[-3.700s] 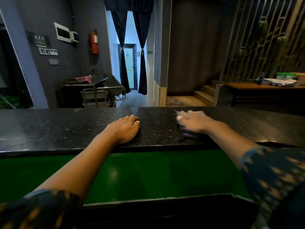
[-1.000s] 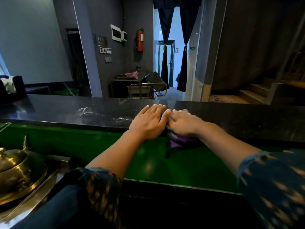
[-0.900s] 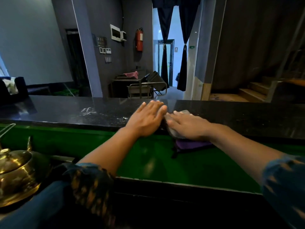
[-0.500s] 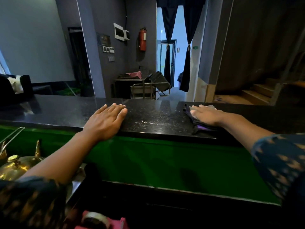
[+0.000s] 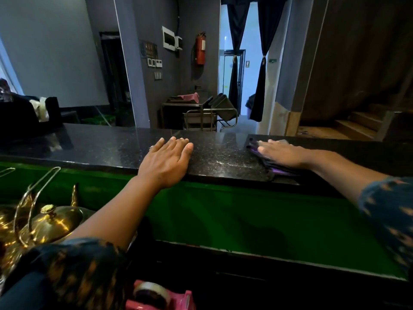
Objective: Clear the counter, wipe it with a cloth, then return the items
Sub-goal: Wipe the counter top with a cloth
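On the black counter (image 5: 107, 148) the left hand (image 5: 166, 161) lay flat, palm down, fingers straight and together, holding nothing, its wrist over the near edge. Well apart to its right, the right hand (image 5: 280, 152) pressed flat with straight fingers on a dark purple cloth (image 5: 271, 165), which lay spread on the counter and reached the near edge. Below the counter ran a green panel (image 5: 234, 211). Lower left stood a brass kettle (image 5: 48, 222) with wire handles, and at the bottom edge sat a pink tape dispenser (image 5: 156, 297).
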